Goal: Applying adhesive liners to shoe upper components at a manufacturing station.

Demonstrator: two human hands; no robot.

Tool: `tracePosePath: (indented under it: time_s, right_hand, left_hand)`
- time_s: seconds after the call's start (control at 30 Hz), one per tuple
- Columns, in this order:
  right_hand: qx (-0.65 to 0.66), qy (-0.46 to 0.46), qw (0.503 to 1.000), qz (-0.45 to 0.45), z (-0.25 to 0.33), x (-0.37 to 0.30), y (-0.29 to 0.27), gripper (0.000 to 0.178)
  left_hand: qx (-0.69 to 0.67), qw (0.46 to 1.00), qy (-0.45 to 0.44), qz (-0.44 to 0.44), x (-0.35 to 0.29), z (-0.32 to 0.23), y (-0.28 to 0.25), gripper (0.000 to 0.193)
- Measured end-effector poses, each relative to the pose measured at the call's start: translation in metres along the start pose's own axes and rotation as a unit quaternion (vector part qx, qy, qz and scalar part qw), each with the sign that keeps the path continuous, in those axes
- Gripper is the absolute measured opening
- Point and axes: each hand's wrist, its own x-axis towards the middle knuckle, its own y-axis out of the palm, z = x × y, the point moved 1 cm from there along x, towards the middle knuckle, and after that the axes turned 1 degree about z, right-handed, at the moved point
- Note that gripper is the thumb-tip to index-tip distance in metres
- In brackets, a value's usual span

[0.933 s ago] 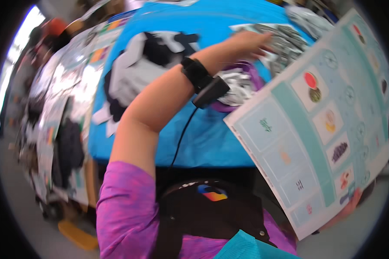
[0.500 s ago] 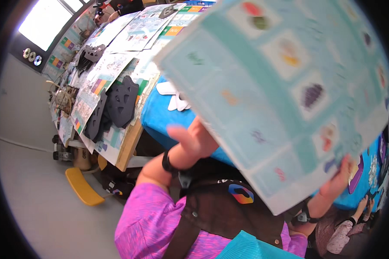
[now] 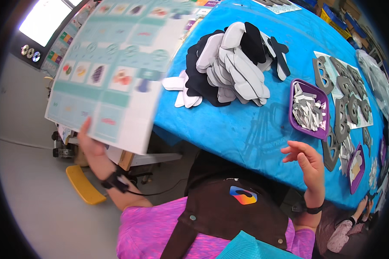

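Observation:
My left hand (image 3: 90, 144) grips the lower edge of a large printed sheet (image 3: 136, 103), white and teal with small coloured pictures. Motion blurs the sheet, which is held up at the left over the side table and hides much of it. At the right, my right hand (image 3: 307, 162) has its fingers apart and nothing in them, just over the near edge of the blue-covered table (image 3: 229, 134). A purple tray (image 3: 292, 116) of small white and grey strips lies beyond that hand. Farther back is a heap of white and black padded pieces (image 3: 242, 73).
Dark grey cut foam shapes (image 3: 341, 118) lie on white sheets at the right. Another purple tray (image 3: 354, 183) stands by the table's right edge, near a co-worker's hands (image 3: 366, 205). A yellow chair part (image 3: 84, 185) sits low at the left. A clear plastic bag (image 3: 374, 73) lies at the far right.
The sheet has swung from the right across to the left, uncovering the blue table. My right hand has let go of it; my left hand has moved left and now holds its lower edge.

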Motion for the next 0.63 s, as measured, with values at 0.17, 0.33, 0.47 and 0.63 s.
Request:
tracePosePath:
  time_s: [0.17, 0.33, 0.47, 0.63]
  right_hand:
    - [-0.026, 0.015, 0.997, -0.067, -0.004, -0.024, -0.021, 0.033]
    - [-0.058, 0.02, 0.993, -0.101, -0.004, -0.041, -0.033, 0.032]
    - [-0.061, 0.017, 0.989, -0.137, -0.004, -0.055, -0.035, 0.029]
    - [-0.07, 0.05, 0.98, -0.182, -0.01, -0.08, -0.051, 0.029]
  left_hand:
    - [0.085, 0.995, 0.037, -0.038, 0.096, -0.076, -0.113, 0.053]
    - [0.018, 0.997, -0.053, -0.046, 0.184, -0.07, -0.199, 0.04]
    - [0.192, 0.974, -0.044, -0.113, 0.19, -0.063, -0.237, 0.042]
    - [0.732, 0.645, 0.174, 0.131, 0.229, -0.058, -0.199, 0.053]
